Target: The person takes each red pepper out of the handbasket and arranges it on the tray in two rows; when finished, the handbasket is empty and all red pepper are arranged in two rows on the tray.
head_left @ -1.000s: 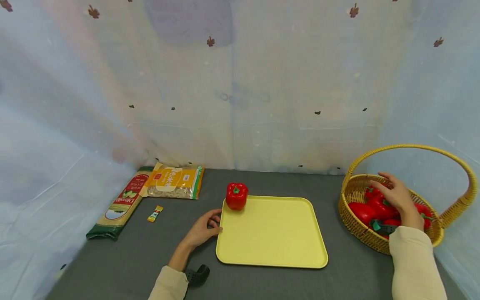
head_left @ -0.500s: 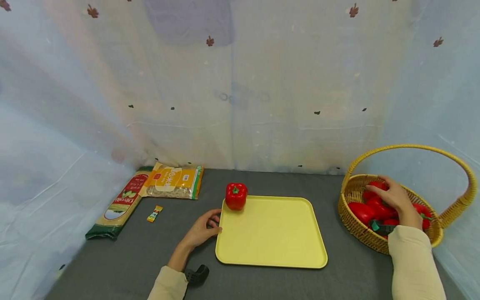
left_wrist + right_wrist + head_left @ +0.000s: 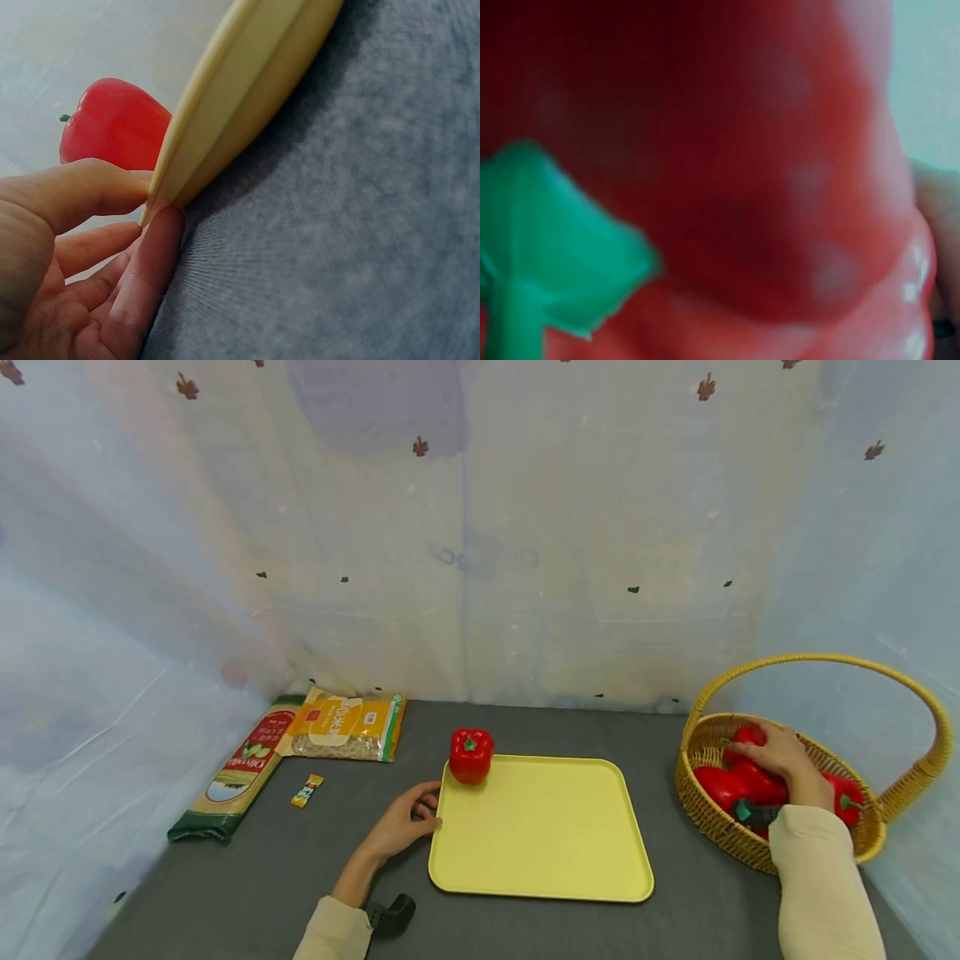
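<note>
My left hand [image 3: 403, 822] pinches the left rim of a yellow tray [image 3: 547, 835]; in the left wrist view the thumb lies over the tray edge [image 3: 217, 97] and a finger beneath. One red bell pepper [image 3: 471, 758] stands upright at the tray's back left corner, its green stem up. Inside a wicker basket [image 3: 705, 814] at the right, my right hand [image 3: 783, 758] grips another red bell pepper [image 3: 748, 737], fingers behind it and thumb at its near side. Close to the right wrist camera, a red bell pepper with a green stem [image 3: 547, 247] fills the blurred view.
More red peppers [image 3: 722, 787] lie in the basket under and around the right hand. A tall handle [image 3: 817, 658] arches over it. At the back left lie a yellow grain bag [image 3: 345, 727], an Olivoilà packet [image 3: 240, 768] and a small wrapped sachet [image 3: 307, 791].
My right hand has come down and slightly left in the basket, its fingers closing round a pepper at the back. My left hand keeps its hold on the tray.
</note>
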`<state>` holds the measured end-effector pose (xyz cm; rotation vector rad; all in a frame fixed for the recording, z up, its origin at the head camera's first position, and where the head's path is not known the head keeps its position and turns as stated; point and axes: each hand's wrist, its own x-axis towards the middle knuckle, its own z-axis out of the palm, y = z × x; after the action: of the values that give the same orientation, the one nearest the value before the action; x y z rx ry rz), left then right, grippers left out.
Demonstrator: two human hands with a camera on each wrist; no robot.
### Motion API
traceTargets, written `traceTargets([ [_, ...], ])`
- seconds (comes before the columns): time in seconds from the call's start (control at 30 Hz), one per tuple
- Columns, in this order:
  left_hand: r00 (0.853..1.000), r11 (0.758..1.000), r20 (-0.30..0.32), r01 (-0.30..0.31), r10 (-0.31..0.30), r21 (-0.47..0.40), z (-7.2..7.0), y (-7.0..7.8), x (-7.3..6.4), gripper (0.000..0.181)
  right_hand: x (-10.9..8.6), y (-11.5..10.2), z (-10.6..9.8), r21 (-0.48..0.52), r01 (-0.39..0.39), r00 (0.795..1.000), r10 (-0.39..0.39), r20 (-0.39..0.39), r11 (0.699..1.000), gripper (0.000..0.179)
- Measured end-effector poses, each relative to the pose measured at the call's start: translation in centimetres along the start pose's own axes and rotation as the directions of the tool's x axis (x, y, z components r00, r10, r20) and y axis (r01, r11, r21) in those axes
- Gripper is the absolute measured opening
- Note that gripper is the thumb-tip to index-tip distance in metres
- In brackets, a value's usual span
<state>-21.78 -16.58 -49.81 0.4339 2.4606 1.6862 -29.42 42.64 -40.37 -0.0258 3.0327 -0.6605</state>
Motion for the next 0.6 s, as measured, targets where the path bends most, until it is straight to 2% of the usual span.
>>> traceTargets([
  [0.03, 1.0, 1.0, -0.003, 0.004, -0.004, 0.002, 0.01, -0.58, 0.22, 0.058, 0.01, 0.0, -0.06, -0.001, -0.004, 1.0, 0.004, 0.009, 1.0, 0.08],
  [0.4, 1.0, 1.0, 0.006, -0.004, 0.004, -0.005, -0.09, -0.75, 0.25, 0.058, 0.08, 0.35, -0.59, 0.028, -0.087, 0.996, 0.086, 0.014, 0.996, 0.082],
  [0.6, 1.0, 1.0, 0.004, 0.002, -0.002, -0.007, -0.16, -0.97, 0.29, 0.058, 0.3, 0.4, -0.93, 0.045, -0.131, 0.991, 0.129, 0.043, 0.99, 0.082],
])
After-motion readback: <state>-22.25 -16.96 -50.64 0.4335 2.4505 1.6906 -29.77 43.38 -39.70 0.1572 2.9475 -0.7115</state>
